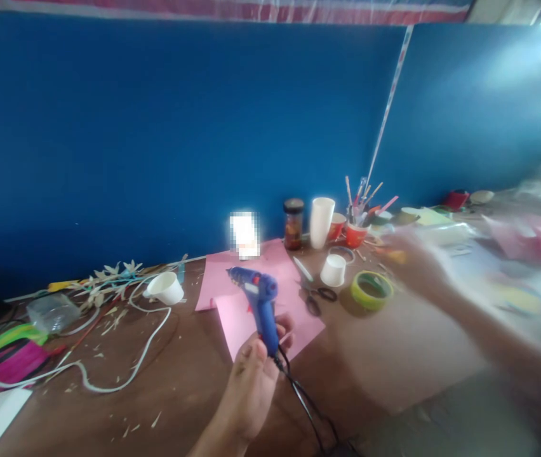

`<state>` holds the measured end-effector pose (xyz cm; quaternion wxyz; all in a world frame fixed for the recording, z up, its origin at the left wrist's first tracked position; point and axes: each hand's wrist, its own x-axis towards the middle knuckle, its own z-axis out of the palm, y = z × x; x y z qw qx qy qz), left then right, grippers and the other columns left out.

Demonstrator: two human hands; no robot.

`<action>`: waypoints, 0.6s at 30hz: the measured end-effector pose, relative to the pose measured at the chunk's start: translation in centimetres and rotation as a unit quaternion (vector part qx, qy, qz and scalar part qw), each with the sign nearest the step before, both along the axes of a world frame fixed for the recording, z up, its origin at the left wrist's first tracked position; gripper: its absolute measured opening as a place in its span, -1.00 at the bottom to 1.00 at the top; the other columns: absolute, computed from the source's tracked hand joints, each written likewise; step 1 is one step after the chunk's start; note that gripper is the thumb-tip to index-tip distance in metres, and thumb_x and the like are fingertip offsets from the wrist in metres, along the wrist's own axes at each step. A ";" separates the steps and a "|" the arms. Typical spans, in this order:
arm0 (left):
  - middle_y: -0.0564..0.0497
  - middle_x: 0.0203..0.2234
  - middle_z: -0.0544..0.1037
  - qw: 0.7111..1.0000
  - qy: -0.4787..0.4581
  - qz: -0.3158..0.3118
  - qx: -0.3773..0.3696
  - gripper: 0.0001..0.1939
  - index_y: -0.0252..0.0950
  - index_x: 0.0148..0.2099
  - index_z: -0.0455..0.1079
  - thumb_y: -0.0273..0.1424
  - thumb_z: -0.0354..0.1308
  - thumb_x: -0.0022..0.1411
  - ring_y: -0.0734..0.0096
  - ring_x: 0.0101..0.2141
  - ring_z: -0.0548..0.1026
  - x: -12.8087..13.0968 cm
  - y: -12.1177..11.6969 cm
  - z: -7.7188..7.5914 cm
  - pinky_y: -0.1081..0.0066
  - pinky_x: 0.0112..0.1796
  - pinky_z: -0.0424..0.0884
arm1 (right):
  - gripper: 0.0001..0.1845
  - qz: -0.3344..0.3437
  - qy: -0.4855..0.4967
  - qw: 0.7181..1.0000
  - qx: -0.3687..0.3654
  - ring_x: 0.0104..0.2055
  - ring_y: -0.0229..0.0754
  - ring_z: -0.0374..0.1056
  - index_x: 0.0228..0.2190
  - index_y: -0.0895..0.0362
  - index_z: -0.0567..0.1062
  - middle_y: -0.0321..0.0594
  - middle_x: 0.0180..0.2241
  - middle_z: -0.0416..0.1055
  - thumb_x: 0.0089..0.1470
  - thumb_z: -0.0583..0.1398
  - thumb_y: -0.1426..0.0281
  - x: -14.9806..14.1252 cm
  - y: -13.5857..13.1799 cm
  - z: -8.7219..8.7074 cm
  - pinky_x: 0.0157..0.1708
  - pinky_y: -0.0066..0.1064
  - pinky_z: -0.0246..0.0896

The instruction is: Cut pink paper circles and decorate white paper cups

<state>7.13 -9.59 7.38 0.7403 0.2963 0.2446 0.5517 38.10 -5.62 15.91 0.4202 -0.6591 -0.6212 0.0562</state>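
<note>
My left hand (pixel 253 374) is closed round the handle of a blue glue gun (pixel 258 303), held upright over pink paper sheets (pixel 251 298) on the brown table; its black cord (pixel 303 406) trails toward me. My right hand (pixel 416 260) stretches out to the right and is smeared by motion, near a roll of green tape (pixel 371 290); its fingers cannot be made out. Black scissors (pixel 318 297) and a small white cup (pixel 333 270) lie between the two hands.
Along the blue wall stand a dark jar (pixel 293 223), a tall white cup (pixel 321 222) and red cups with brushes (pixel 356 222). At left lie a tipped white cup (pixel 166 289), a white cable (pixel 122 374), dried flowers (pixel 108 279) and scraps.
</note>
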 end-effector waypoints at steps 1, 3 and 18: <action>-0.08 -0.08 0.53 1.000 0.010 0.003 0.003 -0.69 -0.22 -0.23 0.54 -0.12 0.24 0.09 0.21 0.00 0.41 0.7 0.0 0.0 0.20 0.07 0.25 | -0.84 0.067 0.008 0.997 -0.036 -0.23 -0.01 0.40 -0.31 0.10 0.49 -0.12 -0.33 0.48 0.02 0.24 0.32 -3.1 -1.2 -1.0 -0.22 -0.17 0.28; -0.07 -0.10 0.55 1.000 0.024 -0.003 0.009 -0.71 -0.19 -0.16 0.53 -0.15 0.21 0.13 0.21 -0.01 0.42 1.9 -0.1 -0.2 0.19 0.08 0.23 | -0.89 0.170 0.035 0.982 -0.072 -0.39 -0.18 0.41 -0.34 0.07 0.48 -0.24 -0.41 0.48 0.10 0.17 0.32 -9.1 -3.6 -2.7 -0.40 -0.38 0.32; -0.10 0.15 0.34 0.960 0.260 0.006 0.101 -0.54 -0.19 0.21 0.26 -0.22 0.00 0.30 0.16 0.15 0.27 1.0 -1.7 0.2 0.20 0.14 0.18 | -0.57 0.303 0.530 0.779 -0.144 -0.31 -0.24 0.36 -0.07 0.00 0.39 -0.29 -0.35 0.41 0.00 0.31 0.24 -17.4 -5.8 -6.6 -0.29 -0.42 0.30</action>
